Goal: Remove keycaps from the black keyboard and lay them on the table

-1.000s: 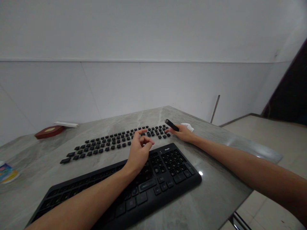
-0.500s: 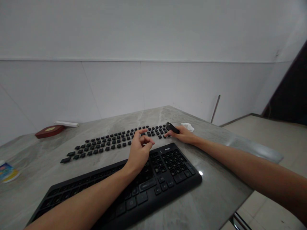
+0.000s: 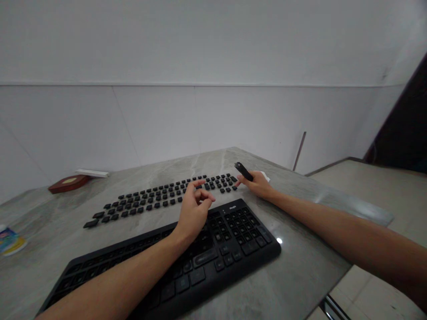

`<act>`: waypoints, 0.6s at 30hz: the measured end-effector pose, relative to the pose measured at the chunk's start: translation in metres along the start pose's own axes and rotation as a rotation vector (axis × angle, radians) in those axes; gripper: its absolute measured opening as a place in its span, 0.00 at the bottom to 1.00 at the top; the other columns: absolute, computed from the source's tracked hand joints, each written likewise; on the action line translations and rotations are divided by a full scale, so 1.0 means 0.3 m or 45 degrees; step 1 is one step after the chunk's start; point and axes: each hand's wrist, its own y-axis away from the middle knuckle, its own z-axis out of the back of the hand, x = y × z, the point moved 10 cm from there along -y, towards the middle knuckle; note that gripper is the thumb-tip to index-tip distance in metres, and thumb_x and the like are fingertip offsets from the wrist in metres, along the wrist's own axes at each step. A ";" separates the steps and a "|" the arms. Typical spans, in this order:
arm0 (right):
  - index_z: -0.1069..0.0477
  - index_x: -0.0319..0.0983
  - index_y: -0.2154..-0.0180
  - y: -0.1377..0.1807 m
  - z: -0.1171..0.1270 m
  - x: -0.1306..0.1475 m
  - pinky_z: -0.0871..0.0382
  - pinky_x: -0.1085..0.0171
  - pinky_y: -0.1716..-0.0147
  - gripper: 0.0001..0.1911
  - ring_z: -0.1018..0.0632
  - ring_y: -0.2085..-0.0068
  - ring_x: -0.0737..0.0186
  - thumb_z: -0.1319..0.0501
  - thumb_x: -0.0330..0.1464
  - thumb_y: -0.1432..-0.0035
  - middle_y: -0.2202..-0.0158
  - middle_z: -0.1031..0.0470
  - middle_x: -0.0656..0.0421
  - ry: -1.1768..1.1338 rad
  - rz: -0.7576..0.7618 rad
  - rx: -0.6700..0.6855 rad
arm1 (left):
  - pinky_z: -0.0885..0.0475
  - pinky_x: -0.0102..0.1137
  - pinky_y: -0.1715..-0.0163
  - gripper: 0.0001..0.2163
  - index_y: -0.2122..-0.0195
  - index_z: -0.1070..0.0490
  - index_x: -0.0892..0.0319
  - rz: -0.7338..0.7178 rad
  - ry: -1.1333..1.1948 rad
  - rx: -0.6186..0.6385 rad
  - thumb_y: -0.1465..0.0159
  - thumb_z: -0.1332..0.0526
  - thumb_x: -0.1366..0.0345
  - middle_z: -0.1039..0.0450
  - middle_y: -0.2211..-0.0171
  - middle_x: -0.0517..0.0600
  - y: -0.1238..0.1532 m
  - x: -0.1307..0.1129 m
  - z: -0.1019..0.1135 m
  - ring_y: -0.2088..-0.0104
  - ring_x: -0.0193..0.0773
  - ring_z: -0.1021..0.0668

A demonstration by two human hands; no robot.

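A black keyboard [image 3: 248, 250] lies at a slant on the grey marbled table, many of its key places bare of caps. My left hand [image 3: 195, 209] hovers over or rests on its upper edge, fingers loosely bent and apart, holding nothing; I cannot tell whether it touches. Behind the keyboard, loose black keycaps [image 3: 165, 203] are laid out in rows. At the right end of these rows, my right hand [image 3: 260, 184] grips a slim black tool [image 3: 243, 170], its tip pointing up and left. The tool's kind is not clear, and its lower part is hidden in the hand.
A crumpled white tissue [image 3: 265, 175] lies behind my right hand. Toward the back left are a dark red box-like object [image 3: 69, 183] and a white strip [image 3: 92, 173]. A colourful container [image 3: 11, 240] sits at the left edge. The white wall [image 3: 160, 120] borders the table's back.
My right hand has lifted the black tool's tip off the keycap rows, shifting it slightly right and up. My left hand has stayed in place.
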 end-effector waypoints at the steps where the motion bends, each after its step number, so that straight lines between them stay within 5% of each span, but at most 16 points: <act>1: 0.18 0.36 0.71 -0.001 0.003 -0.004 0.40 0.63 0.71 0.22 0.29 0.74 0.63 0.44 0.43 0.38 0.76 0.24 0.57 0.011 -0.008 -0.014 | 0.36 0.29 0.70 0.22 0.50 0.39 0.60 0.002 -0.003 0.001 0.47 0.40 0.72 0.27 0.73 0.45 0.000 0.000 0.000 0.72 0.36 0.29; 18: 0.18 0.37 0.70 -0.002 -0.035 0.011 0.34 0.61 0.66 0.20 0.23 0.69 0.58 0.44 0.41 0.38 0.69 0.18 0.54 -0.028 0.037 0.106 | 0.36 0.30 0.70 0.22 0.50 0.39 0.61 0.017 -0.041 0.005 0.48 0.41 0.72 0.28 0.73 0.45 0.005 -0.014 -0.003 0.72 0.37 0.29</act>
